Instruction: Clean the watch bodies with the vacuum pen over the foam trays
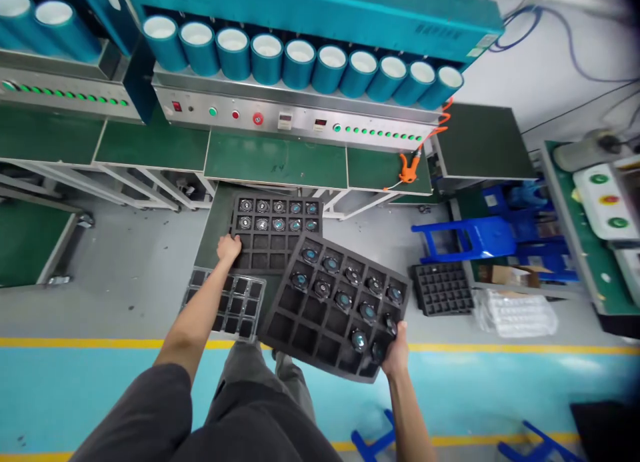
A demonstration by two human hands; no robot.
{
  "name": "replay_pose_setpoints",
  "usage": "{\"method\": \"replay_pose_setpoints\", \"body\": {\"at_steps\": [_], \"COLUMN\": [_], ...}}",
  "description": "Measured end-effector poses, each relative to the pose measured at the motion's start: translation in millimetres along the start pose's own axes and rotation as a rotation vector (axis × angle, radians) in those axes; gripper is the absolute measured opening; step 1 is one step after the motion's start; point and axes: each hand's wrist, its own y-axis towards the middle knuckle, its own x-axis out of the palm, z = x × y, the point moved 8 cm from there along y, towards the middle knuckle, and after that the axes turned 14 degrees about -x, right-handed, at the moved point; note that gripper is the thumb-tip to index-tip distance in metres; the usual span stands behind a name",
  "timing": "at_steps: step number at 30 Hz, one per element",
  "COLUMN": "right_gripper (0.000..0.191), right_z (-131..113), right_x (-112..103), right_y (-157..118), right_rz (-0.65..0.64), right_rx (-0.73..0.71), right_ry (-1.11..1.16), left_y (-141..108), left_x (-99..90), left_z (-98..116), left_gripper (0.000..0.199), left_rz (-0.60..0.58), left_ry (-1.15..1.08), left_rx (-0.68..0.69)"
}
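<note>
My right hand (397,354) grips the right edge of a black foam tray (305,337), which is tilted and raised in front of me. Several round watch-like pieces (343,301) with dark or bluish faces sit in its pockets; other pockets hold nothing. Farther off, a second black foam tray (277,244) lies on a dark green surface, with two rows of similar round pieces (279,207) at its far side. My left hand (229,249) is closed on that tray's left edge, its fingertips partly hidden. The raised tray overlaps the second one's near right corner.
A clear plastic tray (255,292) lies beneath my left forearm. Ahead stands a teal machine (320,9) with a row of cups and buttons. An orange air gun (409,170) rests on the green bench (280,161). Right are a blue stool (465,239) and stacked black trays (444,289).
</note>
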Motion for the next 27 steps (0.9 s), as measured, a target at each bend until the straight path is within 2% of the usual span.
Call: {"method": "replay_pose_setpoints", "body": {"at_steps": [4, 8, 12, 15, 18, 21, 27], "right_gripper": [0.071, 0.063, 0.057, 0.057, 0.057, 0.054, 0.045], "right_z": [6, 6, 2, 1, 1, 3, 7], "right_x": [-34, -57, -70, -71, -69, -65, -53], "right_y": [-19, -34, -41, -43, -42, -41, -29], "right_rz": [0.126, 0.2, 0.236, 0.214, 0.194, 0.199, 0.209], "right_rx": [0.051, 0.067, 0.068, 0.067, 0.06, 0.065, 0.038], "right_ry": [0.06, 0.121, 0.137, 0.142, 0.154, 0.169, 0.19], "left_y": [-2, -2, -2, 1, 7, 13, 11], "left_x": [2.5, 3.3, -0.5, -13.3, -37.0, -69.5, -156.1], "left_z": [-1, 2, 8, 10, 10, 8, -9], "left_gripper": [0.043, 0.041, 0.035, 0.034, 0.032, 0.029, 0.027], "left_rz": [0.006, -0.026, -0.056, -0.044, -0.011, 0.024, 0.105], "left_ry": [-0.049, -0.151, -0.277, -0.359, -0.424, -0.478, -0.591], "left_rx": [0.039, 0.124, 0.217, 0.256, 0.27, 0.267, 0.233]}}
